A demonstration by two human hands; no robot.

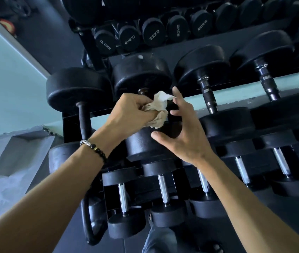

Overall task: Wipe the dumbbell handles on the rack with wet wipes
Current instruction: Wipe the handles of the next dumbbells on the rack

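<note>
The left hand [132, 114] grips a crumpled wipe [158, 110] and presses it around the handle of the second dumbbell [141, 75] on the middle shelf; the handle is almost wholly hidden, with only a dark stub showing above the knuckles. The right hand [181, 132] is spread, holding nothing, fingers just beside the wipe and thumb at the near head [141, 145], seemingly steadying it. To do this step well, I judge the wipe should wrap fully round the bar and slide end to end while twisting, the free hand keeping the weight from rolling. The neighbour's handle [84, 119] on the left and the chrome ones [208, 95] to the right sit on the same rack [236, 39].
</note>
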